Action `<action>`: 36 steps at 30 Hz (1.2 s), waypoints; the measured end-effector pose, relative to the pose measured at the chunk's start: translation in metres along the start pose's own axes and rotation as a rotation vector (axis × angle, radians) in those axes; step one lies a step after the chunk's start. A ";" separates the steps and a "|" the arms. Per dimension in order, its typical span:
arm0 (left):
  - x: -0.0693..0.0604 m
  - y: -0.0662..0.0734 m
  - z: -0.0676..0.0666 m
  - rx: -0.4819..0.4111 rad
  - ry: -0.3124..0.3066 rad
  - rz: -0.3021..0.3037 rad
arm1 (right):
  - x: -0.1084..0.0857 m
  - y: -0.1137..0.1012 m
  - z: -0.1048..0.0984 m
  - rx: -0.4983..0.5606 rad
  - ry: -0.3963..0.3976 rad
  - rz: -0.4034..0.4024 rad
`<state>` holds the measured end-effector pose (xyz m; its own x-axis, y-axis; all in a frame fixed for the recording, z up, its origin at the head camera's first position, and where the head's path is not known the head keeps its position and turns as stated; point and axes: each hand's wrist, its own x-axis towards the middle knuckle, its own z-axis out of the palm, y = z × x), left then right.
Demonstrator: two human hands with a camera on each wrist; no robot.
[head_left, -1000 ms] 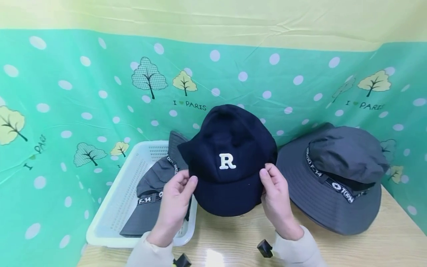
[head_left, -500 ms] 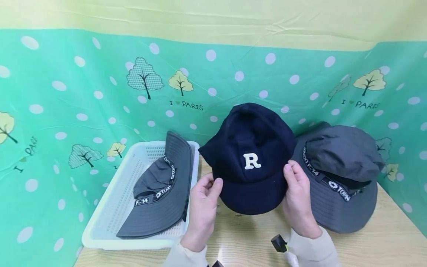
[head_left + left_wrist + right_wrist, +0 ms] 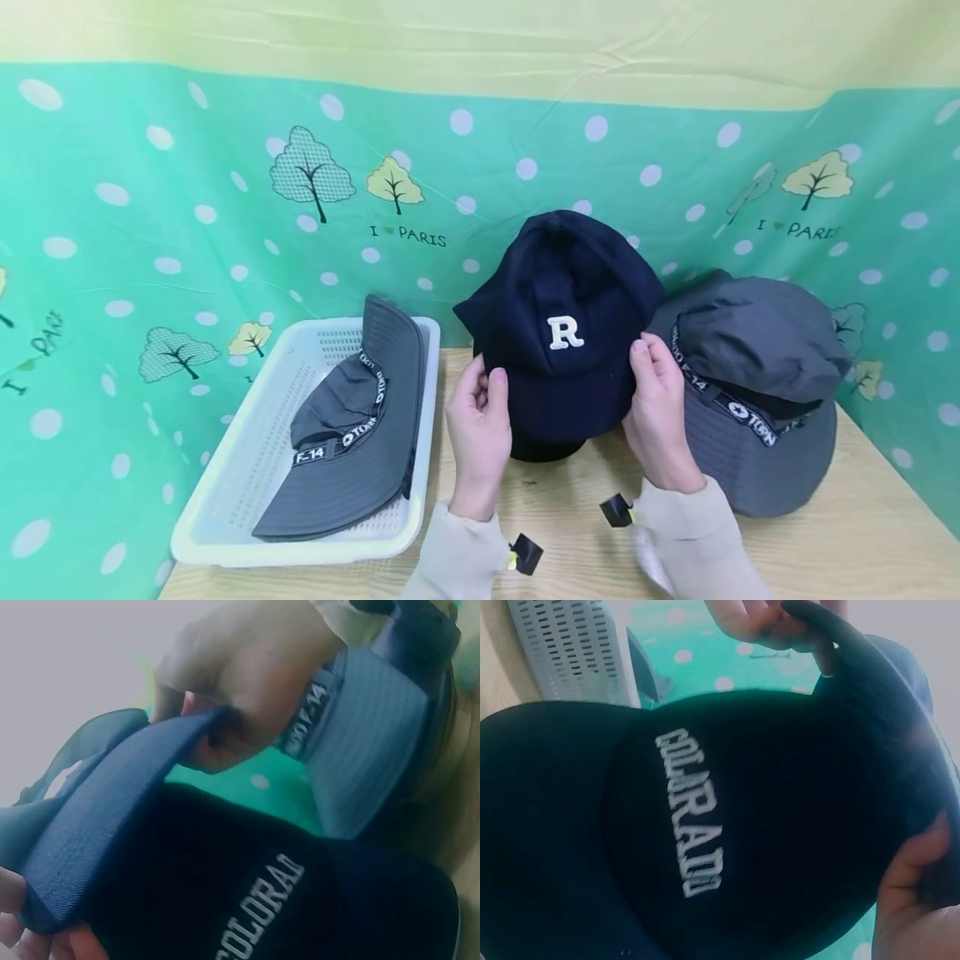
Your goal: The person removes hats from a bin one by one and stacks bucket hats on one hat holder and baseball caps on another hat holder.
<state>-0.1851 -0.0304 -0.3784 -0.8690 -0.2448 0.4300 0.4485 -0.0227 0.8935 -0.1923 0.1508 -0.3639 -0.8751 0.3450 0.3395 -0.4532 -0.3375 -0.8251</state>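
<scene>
A navy cap [image 3: 562,275] with a white R is held upright by both hands, its crown away from me. My left hand [image 3: 480,425] pinches the left side of its brim between thumb and fingers. On the other side, my right hand [image 3: 660,417] grips the brim's right edge. Beneath it is a second dark cap [image 3: 690,817], lettered "COLORADO" in white in the right wrist view; only its brim peeks out in the head view. Whether the two caps touch is hard to tell.
At the left, a white perforated basket [image 3: 225,483] holds a grey bucket hat [image 3: 352,467] tipped on its side. Another grey wide-brimmed hat [image 3: 765,358] rests on the wooden table [image 3: 862,533] at the right. A green dotted curtain [image 3: 225,167] hangs behind.
Both hands have carried the R cap rightward from beside the basket, then slightly up. The lower cap's brim now shows beneath it. The basket and hats look still while the head view shifts slightly.
</scene>
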 end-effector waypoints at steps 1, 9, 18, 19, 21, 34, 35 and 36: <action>0.001 -0.002 0.000 0.014 0.002 0.013 | 0.002 0.002 -0.001 -0.008 -0.006 0.020; -0.002 -0.019 0.000 0.002 0.044 -0.100 | 0.004 0.010 -0.011 -0.186 0.010 0.242; -0.012 -0.029 0.002 0.017 0.075 -0.184 | -0.002 0.015 -0.019 -0.291 0.044 0.375; -0.013 -0.031 0.002 0.020 0.077 -0.185 | -0.003 0.017 -0.021 -0.295 0.040 0.386; -0.015 -0.034 0.001 0.025 0.082 -0.186 | -0.004 0.022 -0.024 -0.303 0.031 0.405; -0.025 -0.064 0.000 0.100 0.130 -0.138 | -0.011 0.049 -0.034 -0.501 0.031 0.389; -0.026 -0.066 0.000 0.106 0.131 -0.142 | -0.011 0.050 -0.035 -0.529 0.032 0.377; -0.026 -0.069 0.000 0.111 0.131 -0.146 | -0.012 0.052 -0.035 -0.554 0.028 0.367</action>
<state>-0.1933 -0.0228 -0.4513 -0.8854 -0.3704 0.2808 0.2875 0.0383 0.9570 -0.1992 0.1595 -0.4266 -0.9478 0.3185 -0.0134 0.0344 0.0603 -0.9976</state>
